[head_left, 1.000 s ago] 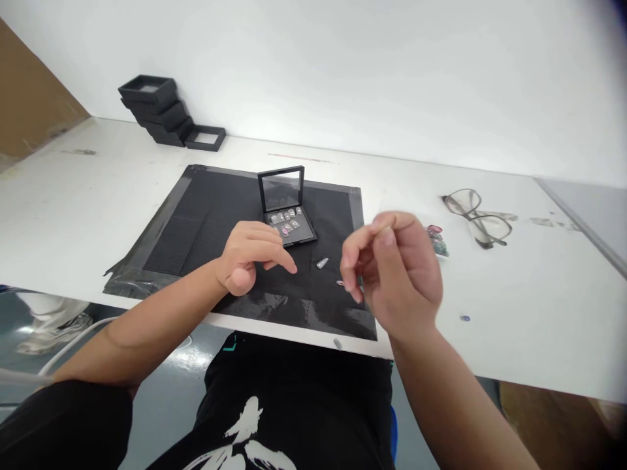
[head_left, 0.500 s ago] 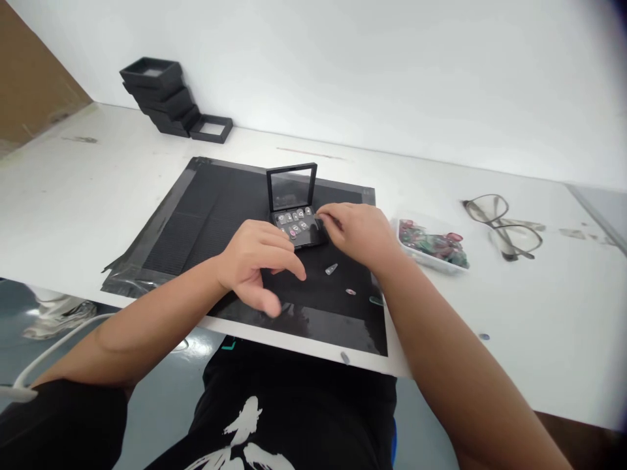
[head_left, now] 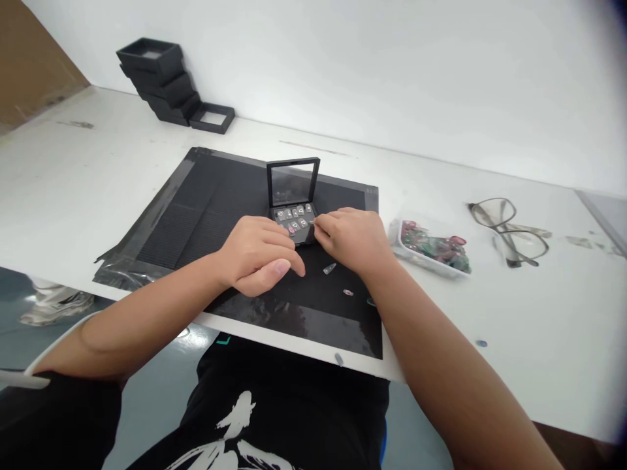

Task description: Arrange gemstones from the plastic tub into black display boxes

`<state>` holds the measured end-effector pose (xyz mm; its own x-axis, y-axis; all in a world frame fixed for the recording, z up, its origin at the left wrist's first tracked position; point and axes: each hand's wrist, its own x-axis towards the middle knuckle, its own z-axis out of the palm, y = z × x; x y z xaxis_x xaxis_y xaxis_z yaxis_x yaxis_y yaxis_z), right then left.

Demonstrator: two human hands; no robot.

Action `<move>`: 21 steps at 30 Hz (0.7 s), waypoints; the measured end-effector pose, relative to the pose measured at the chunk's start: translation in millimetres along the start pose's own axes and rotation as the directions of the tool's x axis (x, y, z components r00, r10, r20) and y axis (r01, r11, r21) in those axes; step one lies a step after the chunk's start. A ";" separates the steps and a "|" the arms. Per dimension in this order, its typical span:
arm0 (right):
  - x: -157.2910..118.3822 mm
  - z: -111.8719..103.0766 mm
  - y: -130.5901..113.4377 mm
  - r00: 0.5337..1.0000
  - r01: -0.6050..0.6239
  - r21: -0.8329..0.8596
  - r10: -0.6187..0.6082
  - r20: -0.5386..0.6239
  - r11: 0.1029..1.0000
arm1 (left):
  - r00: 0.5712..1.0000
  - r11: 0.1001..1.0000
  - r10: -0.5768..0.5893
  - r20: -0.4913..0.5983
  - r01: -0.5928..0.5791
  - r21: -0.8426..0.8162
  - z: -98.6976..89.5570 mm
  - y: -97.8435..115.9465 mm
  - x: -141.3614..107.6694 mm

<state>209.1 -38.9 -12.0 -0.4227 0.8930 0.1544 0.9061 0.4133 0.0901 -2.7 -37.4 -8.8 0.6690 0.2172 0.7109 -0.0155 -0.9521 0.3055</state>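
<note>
An open black case (head_left: 304, 239) stands on the dark mat, its windowed lid (head_left: 292, 183) raised. Rows of press-on nails with heart and pink designs lie inside. My right hand (head_left: 351, 240) is at the case's right edge, thumb and forefinger pinched on a small pale piece that looks like a press-on nail (head_left: 312, 223). My left hand (head_left: 262, 256) hovers at the near left corner, hiding part of the case. Its fingers are loosely bent, thumb apart from the forefinger tip, with nothing visible between them. A clear pointed nail (head_left: 330, 268) and a pink one (head_left: 348, 292) lie nearby.
A clear plastic tub (head_left: 431, 266) of red and green nails sits to the right, with eyeglasses (head_left: 509, 228) beyond. Black boxes (head_left: 159, 81) are stacked at the back left. Loose nails lie by the mat's front edge and on the white table (head_left: 539, 352).
My left thumb has drawn in towards the forefinger. The right fingertips have shifted slightly left and down over the case's edge. The whole view has tilted a little.
</note>
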 end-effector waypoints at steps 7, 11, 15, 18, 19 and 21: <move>-5.2 2.6 4.0 0.999 -0.037 0.235 0.042 -0.015 0.971 | 0.999 0.990 -0.046 0.002 0.046 -0.136 1.7 -2.9 -5.3; -4.6 3.7 4.9 0.990 -0.137 0.339 0.143 0.006 0.931 | 0.999 0.987 -0.052 -0.015 0.049 -0.150 1.7 -3.4 -6.4; -2.0 3.4 0.1 0.967 -0.242 0.426 0.253 0.032 0.872 | 0.999 0.990 -0.047 -0.015 0.045 -0.130 1.4 -3.6 -6.2; 0.5 5.3 -4.3 0.940 -0.313 0.468 0.340 0.027 0.826 | 0.997 0.995 -0.048 -0.061 0.043 -0.087 1.5 -5.1 -6.3; 1.3 6.4 -5.7 0.930 -0.333 0.476 0.368 0.021 0.814 | 0.995 0.997 -0.052 -0.086 0.046 -0.070 1.3 -5.7 -6.3; 2.7 8.9 -7.9 0.909 -0.366 0.495 0.416 0.011 0.788 | 0.987 0.997 -0.079 -0.138 0.075 -0.036 0.6 -6.9 -6.0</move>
<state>200.9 -38.2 -21.0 -0.0075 0.9859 0.1669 0.8771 0.0866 -0.4724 -6.2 -32.3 -15.6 0.5593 0.3196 0.7649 0.0076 -0.9246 0.3808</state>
